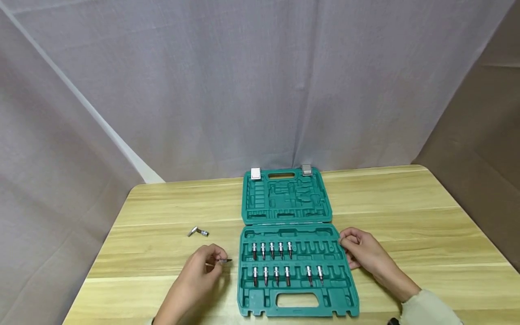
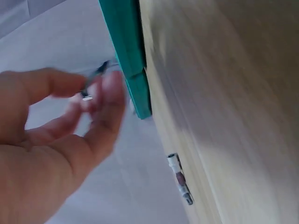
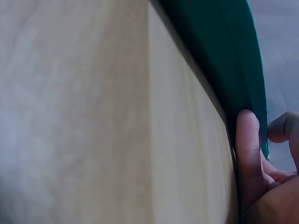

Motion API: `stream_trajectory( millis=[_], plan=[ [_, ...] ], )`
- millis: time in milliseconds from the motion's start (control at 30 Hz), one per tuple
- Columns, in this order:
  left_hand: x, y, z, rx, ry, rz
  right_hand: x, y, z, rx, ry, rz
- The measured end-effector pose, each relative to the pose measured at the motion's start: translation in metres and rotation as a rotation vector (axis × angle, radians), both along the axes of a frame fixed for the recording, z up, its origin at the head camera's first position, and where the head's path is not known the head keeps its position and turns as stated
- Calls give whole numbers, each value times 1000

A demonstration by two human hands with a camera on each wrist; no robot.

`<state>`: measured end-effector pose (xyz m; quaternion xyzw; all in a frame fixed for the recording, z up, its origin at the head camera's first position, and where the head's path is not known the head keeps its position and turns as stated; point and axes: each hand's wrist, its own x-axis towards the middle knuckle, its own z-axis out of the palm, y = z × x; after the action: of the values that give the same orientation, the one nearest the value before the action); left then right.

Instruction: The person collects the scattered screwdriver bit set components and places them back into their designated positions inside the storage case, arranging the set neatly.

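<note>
A green tool case (image 1: 298, 299) lies open flat on the table, with two rows of silver bit sockets (image 1: 271, 249) standing in its near half. Just left of the case, my left hand (image 1: 203, 267) pinches a small bit socket (image 1: 224, 260) between thumb and fingertips, its dark tip pointing toward the case. The left wrist view shows this bit socket (image 2: 96, 77) partly hidden by the fingers. At the case's right edge my right hand (image 1: 363, 249) grips the rim. In the right wrist view one finger (image 3: 247, 135) lies along the case's outer wall (image 3: 219, 51).
Small silver bit sockets (image 1: 196, 231) lie end to end at an angle on the wooden table (image 1: 154, 253), left of the case. The case's lid (image 1: 284, 216), with moulded recesses and two latches, lies toward the back. Grey cloth (image 1: 227, 90) hangs behind the table.
</note>
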<state>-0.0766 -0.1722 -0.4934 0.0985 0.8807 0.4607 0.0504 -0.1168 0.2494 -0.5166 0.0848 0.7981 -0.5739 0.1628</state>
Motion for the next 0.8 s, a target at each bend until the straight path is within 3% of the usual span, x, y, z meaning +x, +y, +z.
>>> stream_trajectory(
  millis=[133,300,567,800],
  plan=[
    [0,5,5,134,24,29,2,-2,0,13,16,4],
    [0,11,5,250,16,-23,2,-3,-1,47,24,-3],
    [-2,24,3,262,-41,-109,1,-3,-2,35,29,3],
    [-6,35,4,247,-33,-119,2,-3,-1,78,25,-16]
  ],
)
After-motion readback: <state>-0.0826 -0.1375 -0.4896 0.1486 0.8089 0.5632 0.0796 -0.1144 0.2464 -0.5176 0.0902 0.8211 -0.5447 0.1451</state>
